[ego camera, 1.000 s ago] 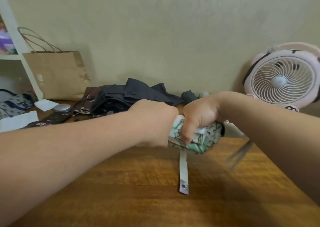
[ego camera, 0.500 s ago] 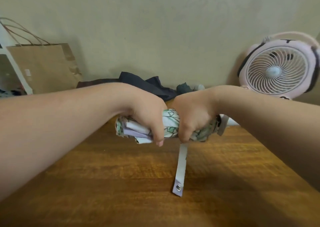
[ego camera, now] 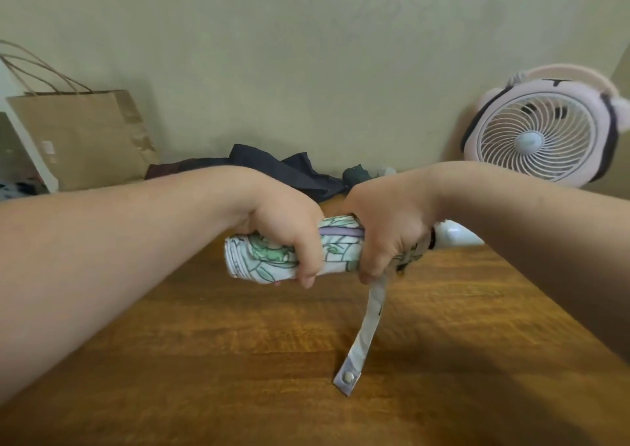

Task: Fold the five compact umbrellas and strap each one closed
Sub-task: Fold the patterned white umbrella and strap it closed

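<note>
A white compact umbrella with a green leaf print lies rolled up and level just above the wooden table. My left hand grips its left half, fingers curled over the top. My right hand grips the right half beside it, near the white handle. The umbrella's closing strap hangs loose from under my right hand, its snap end resting on the table. Dark umbrellas lie unfolded in a heap at the back against the wall.
A brown paper bag stands at the back left beside a white shelf post. A pink and white desk fan stands at the back right against the wall.
My left hand slid left along the roll, baring more of its left end. The rolled cloth looks tighter and smoother. The strap's snap end swung slightly right.
</note>
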Tool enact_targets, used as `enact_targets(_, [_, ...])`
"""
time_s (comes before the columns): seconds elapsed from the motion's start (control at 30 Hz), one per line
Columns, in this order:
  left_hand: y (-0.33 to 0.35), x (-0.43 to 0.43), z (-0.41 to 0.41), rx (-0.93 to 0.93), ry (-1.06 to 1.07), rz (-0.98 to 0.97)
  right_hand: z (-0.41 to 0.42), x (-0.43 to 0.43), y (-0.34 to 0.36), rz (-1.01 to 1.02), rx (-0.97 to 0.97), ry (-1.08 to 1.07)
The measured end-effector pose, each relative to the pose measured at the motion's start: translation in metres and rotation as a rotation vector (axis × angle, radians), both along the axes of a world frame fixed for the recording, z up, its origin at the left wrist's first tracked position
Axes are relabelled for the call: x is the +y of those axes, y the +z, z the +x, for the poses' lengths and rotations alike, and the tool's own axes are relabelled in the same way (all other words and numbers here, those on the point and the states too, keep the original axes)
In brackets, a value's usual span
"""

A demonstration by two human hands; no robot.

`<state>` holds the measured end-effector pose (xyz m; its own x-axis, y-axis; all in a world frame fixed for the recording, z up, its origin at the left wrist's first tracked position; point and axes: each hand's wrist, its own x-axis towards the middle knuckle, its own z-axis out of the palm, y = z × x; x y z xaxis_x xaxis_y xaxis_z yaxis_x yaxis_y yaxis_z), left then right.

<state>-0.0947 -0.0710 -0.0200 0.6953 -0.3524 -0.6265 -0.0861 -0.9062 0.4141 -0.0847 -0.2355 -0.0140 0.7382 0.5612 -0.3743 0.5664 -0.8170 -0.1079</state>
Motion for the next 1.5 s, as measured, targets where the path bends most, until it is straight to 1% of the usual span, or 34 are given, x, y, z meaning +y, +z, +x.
enact_targets(0.03, [-0.001,0.001,0.002,-0.061,-0.03,0.004,0.001,-0.001,-0.001,0.006,0.028,-0.007])
enact_targets(0.07, [-0.004,-0.002,0.0,-0.221,-0.092,0.083,0.003,-0.002,-0.002,0.004,0.07,-0.016])
enact_targets(0.13, [-0.016,-0.018,-0.015,-0.61,-0.192,0.238,0.007,-0.008,-0.003,0.03,0.163,-0.032])
enact_targets(0.2, [-0.034,-0.029,-0.025,-1.002,-0.182,0.324,0.009,-0.016,-0.002,0.111,0.243,-0.064])
enact_targets(0.23, [-0.04,-0.031,-0.028,-1.117,-0.167,0.32,0.011,-0.02,-0.001,0.144,0.278,-0.092])
enact_targets(0.27, [-0.043,-0.031,-0.028,-1.169,-0.157,0.304,0.011,-0.021,0.001,0.16,0.301,-0.123])
enact_targets(0.3, [-0.044,-0.029,-0.026,-1.174,-0.161,0.283,0.01,-0.021,0.002,0.155,0.309,-0.141])
enact_targets(0.33, [-0.044,-0.028,-0.022,-1.128,-0.181,0.265,0.009,-0.019,0.003,0.117,0.297,-0.141])
enact_targets(0.37, [-0.042,-0.027,-0.018,-1.031,-0.19,0.225,0.007,-0.016,0.002,0.047,0.251,-0.12])
enact_targets(0.43, [-0.039,-0.026,-0.008,-0.72,-0.164,0.078,0.001,-0.009,-0.002,-0.117,0.083,-0.064])
enact_targets(0.5, [-0.034,-0.02,-0.003,-0.342,-0.034,-0.073,-0.005,-0.003,-0.009,-0.17,-0.056,-0.017])
enact_targets(0.53, [-0.032,-0.015,0.0,-0.195,0.014,-0.121,-0.006,-0.003,-0.013,-0.151,-0.064,-0.005])
enact_targets(0.57, [-0.03,-0.01,0.002,-0.095,0.014,-0.141,-0.006,-0.003,-0.016,-0.122,-0.032,0.0])
enact_targets(0.6, [-0.029,-0.007,0.002,-0.032,-0.006,-0.155,-0.005,-0.003,-0.017,-0.102,0.021,0.001])
enact_targets(0.63, [-0.03,-0.007,0.002,-0.013,-0.023,-0.155,-0.004,-0.004,-0.018,-0.1,0.073,-0.001])
enact_targets(0.67, [-0.033,-0.009,0.001,-0.064,-0.045,-0.129,-0.001,-0.004,-0.018,-0.11,0.113,-0.009])
enact_targets(0.7, [-0.037,-0.014,-0.001,-0.19,-0.081,-0.07,0.003,-0.007,-0.018,-0.122,0.149,-0.022])
enact_targets(0.73, [-0.042,-0.02,-0.005,-0.374,-0.125,0.012,0.007,-0.011,-0.019,-0.125,0.188,-0.047])
enact_targets(0.8, [-0.051,-0.032,-0.017,-0.815,-0.174,0.2,0.015,-0.02,-0.021,-0.089,0.283,-0.106])
enact_targets(0.83, [-0.054,-0.035,-0.024,-0.98,-0.176,0.234,0.02,-0.024,-0.023,-0.068,0.336,-0.129])
enact_targets(0.87, [-0.057,-0.036,-0.027,-1.082,-0.168,0.227,0.024,-0.027,-0.023,-0.058,0.381,-0.145])
enact_targets(0.9, [-0.06,-0.036,-0.028,-1.132,-0.161,0.214,0.027,-0.028,-0.024,-0.057,0.404,-0.155])
enact_targets(0.97, [-0.062,-0.035,-0.024,-1.128,-0.15,0.188,0.028,-0.026,-0.024,-0.071,0.393,-0.165])
enact_targets(1.03, [-0.063,-0.035,-0.016,-0.986,-0.122,0.15,0.025,-0.023,-0.023,-0.084,0.321,-0.167])
enact_targets(1.1, [-0.062,-0.034,-0.009,-0.699,-0.048,0.036,0.015,-0.019,-0.023,-0.155,0.096,-0.118])
enact_targets(1.2, [-0.058,-0.021,0.002,-0.059,0.223,-0.279,-0.01,-0.006,-0.026,-0.295,-0.368,0.04])
enact_targets(1.23, [-0.057,-0.014,0.003,0.103,0.26,-0.326,-0.015,-0.004,-0.027,-0.302,-0.456,0.077])
enact_targets(1.27, [-0.055,-0.008,0.004,0.207,0.252,-0.352,-0.018,-0.002,-0.028,-0.292,-0.481,0.097])
enact_targets(1.3, [-0.054,-0.005,0.004,0.25,0.236,-0.357,-0.019,-0.001,-0.026,-0.294,-0.462,0.107])
enact_targets(1.33, [-0.054,-0.007,0.003,0.241,0.224,-0.349,-0.019,-0.001,-0.024,-0.309,-0.42,0.107])
enact_targets(1.37, [-0.054,-0.012,0.001,0.139,0.206,-0.309,-0.018,0.0,-0.022,-0.329,-0.373,0.1])
enact_targets(1.4, [-0.056,-0.02,-0.003,-0.045,0.163,-0.22,-0.017,0.0,-0.02,-0.336,-0.322,0.085])
enact_targets(1.47, [-0.062,-0.037,-0.01,-0.508,0.061,0.009,-0.013,-0.001,-0.02,-0.309,-0.259,0.055])
enact_targets(1.5, [-0.066,-0.043,-0.014,-0.656,0.045,0.059,-0.011,-0.001,-0.021,-0.298,-0.266,0.046])
